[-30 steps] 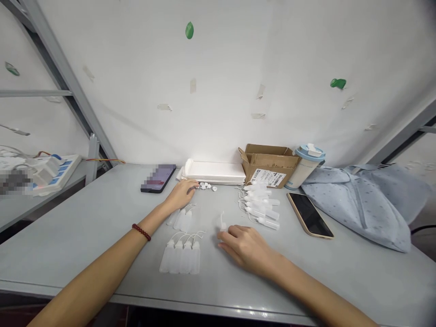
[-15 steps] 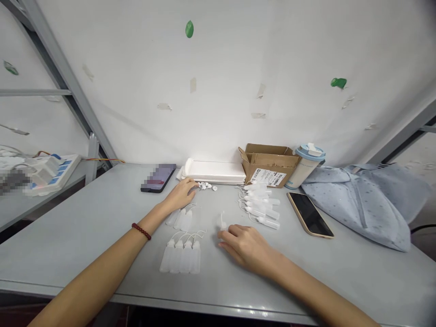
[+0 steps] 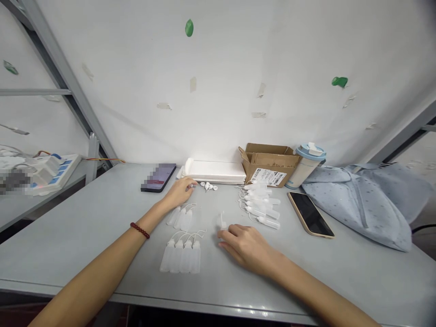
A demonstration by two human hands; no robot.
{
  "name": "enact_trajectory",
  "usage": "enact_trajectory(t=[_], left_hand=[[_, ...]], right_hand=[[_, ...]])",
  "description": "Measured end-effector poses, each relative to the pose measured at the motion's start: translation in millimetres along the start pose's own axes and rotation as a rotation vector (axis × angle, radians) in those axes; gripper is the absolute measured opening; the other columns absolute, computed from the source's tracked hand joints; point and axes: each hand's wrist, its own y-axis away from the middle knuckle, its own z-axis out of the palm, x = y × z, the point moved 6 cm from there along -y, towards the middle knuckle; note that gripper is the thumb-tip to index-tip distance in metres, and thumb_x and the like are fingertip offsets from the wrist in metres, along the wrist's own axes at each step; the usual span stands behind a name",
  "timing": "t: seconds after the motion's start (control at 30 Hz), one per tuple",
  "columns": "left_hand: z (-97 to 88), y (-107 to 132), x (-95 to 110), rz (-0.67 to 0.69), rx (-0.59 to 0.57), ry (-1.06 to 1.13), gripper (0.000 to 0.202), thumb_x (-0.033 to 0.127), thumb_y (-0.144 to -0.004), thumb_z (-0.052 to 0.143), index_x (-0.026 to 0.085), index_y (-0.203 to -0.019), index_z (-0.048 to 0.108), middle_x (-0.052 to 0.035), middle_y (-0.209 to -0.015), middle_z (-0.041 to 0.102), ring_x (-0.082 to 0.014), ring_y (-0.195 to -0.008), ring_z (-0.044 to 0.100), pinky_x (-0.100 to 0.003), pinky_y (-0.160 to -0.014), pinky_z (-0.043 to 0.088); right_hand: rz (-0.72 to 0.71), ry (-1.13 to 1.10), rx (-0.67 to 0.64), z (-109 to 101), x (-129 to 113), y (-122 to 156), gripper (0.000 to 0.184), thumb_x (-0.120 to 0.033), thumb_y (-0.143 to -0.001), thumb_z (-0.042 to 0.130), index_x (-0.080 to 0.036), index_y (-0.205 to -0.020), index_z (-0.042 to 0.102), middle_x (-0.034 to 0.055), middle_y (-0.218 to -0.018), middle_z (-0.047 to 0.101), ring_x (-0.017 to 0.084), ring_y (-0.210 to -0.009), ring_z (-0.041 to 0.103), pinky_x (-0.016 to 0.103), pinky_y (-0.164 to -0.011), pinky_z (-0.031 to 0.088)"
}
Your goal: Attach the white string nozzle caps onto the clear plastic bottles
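Note:
My right hand (image 3: 241,245) is closed around a small dropper bottle (image 3: 223,222); its thin white spout points up, and the fingers hide the bottle's body. My left hand (image 3: 180,192) is beside a small pile of white caps (image 3: 209,186), its fingers curled together. Whatever they may pinch is too small to make out. Below that hand lie several translucent dropper bottles (image 3: 184,219) with loop-strapped tops. Nearer to me, a row of similar bottles (image 3: 180,258) lies side by side. More bottles (image 3: 262,204) lie in a column beyond my right hand.
A stack of white trays (image 3: 214,170) lies against the wall beside an open cardboard box (image 3: 272,165). A tumbler with a blue lid (image 3: 306,165) stands right of it. Phones lie at left (image 3: 158,178) and right (image 3: 310,214). A pale blue patterned cloth (image 3: 357,200) covers the right side.
My left hand has drawn slightly left, away from the caps, and the caps have shifted a little. My right hand has stayed in place with its bottle.

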Motion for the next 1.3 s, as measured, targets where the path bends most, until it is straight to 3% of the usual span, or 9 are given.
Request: enact_trajectory(t=[0.17,0.4,0.7,0.77,0.83,0.93,1.07,1.17,1.3], left_hand=[[2.4,0,2,0.038,-0.004,-0.006,0.034,0.011,-0.075,0.04,0.017,-0.099,0.065,-0.0074,-0.114,0.063,-0.0223,-0.108,0.055,-0.037,-0.099,0.04],[0.9,1,5,0.004,-0.025,0.006,0.033,0.009,-0.071,0.041,0.018,-0.09,0.066,-0.0067,-0.097,0.067,-0.0213,-0.093,0.061,-0.034,-0.089,0.046],[-8.8,4,-6,-0.246,-0.036,0.173,0.02,0.018,-0.066,0.053,0.013,-0.081,0.067,-0.0077,-0.07,0.067,-0.0275,-0.078,0.064,-0.04,-0.077,0.049],[-10.5,7,5,-0.28,-0.078,0.276,0.024,0.023,-0.07,0.056,0.011,-0.087,0.067,-0.0052,-0.066,0.067,-0.0233,-0.068,0.066,-0.036,-0.069,0.052],[-12.0,11,24,-0.282,-0.116,0.394,0.029,0.028,-0.073,0.058,0.012,-0.097,0.065,-0.0051,-0.079,0.07,-0.0192,-0.069,0.067,-0.032,-0.07,0.053],[-2.0,22,57,-0.34,-0.261,0.825,0.026,0.03,-0.068,0.068,0.014,-0.089,0.066,-0.0068,-0.089,0.07,-0.02,-0.082,0.066,-0.033,-0.078,0.052],[14.5,34,87,-0.386,-0.396,1.169,0.023,0.023,-0.062,0.075,0.016,-0.084,0.068,-0.0049,-0.087,0.068,-0.017,-0.085,0.062,-0.031,-0.086,0.045],[21.1,38,96,-0.392,-0.441,1.289,0.022,0.02,-0.064,0.074,0.015,-0.085,0.069,-0.0039,-0.082,0.066,-0.0148,-0.081,0.06,-0.029,-0.085,0.044],[19.1,40,102,-0.34,-0.477,1.265,0.022,0.02,-0.065,0.075,0.015,-0.085,0.069,-0.004,-0.081,0.066,-0.0145,-0.079,0.058,-0.027,-0.08,0.044]], right_hand=[[0.01,0.014,-0.028,0,0,0,0.015,-0.027,-0.093,0.045,-0.017,-0.091,0.056,0.0031,-0.071,0.059,0.012,-0.056,0.051,0.025,-0.049,0.023],[0.017,0.003,-0.032,0,1,0,0.015,-0.028,-0.093,0.044,-0.017,-0.091,0.055,0.0031,-0.072,0.059,0.012,-0.057,0.052,0.025,-0.05,0.024],[0.004,0.004,0.006,-2,0,0,0.015,-0.025,-0.092,0.045,-0.017,-0.091,0.057,0.0031,-0.071,0.058,0.012,-0.056,0.049,0.025,-0.05,0.023],[0.006,0.004,0.035,-3,1,0,0.014,-0.023,-0.092,0.044,-0.017,-0.091,0.057,0.0029,-0.07,0.057,0.012,-0.057,0.049,0.024,-0.05,0.023],[0.012,0.008,0.068,-3,2,0,0.015,-0.02,-0.091,0.043,-0.017,-0.09,0.057,0.003,-0.071,0.057,0.012,-0.058,0.048,0.024,-0.05,0.023],[0.013,0.005,0.121,-3,4,1,0.017,-0.015,-0.089,0.04,-0.017,-0.089,0.057,0.0034,-0.071,0.055,0.013,-0.059,0.046,0.024,-0.05,0.022],[0.013,-0.044,0.16,-3,4,1,0.018,-0.014,-0.088,0.038,-0.016,-0.09,0.055,0.0039,-0.073,0.053,0.014,-0.062,0.045,0.024,-0.051,0.025],[0.007,-0.09,0.171,-5,4,1,0.018,-0.014,-0.088,0.037,-0.016,-0.091,0.054,0.0041,-0.074,0.053,0.014,-0.062,0.045,0.024,-0.052,0.028],[0.008,-0.148,0.188,-9,6,0,0.018,-0.013,-0.087,0.036,-0.017,-0.093,0.052,0.0052,-0.078,0.055,0.015,-0.065,0.048,0.025,-0.054,0.031]])
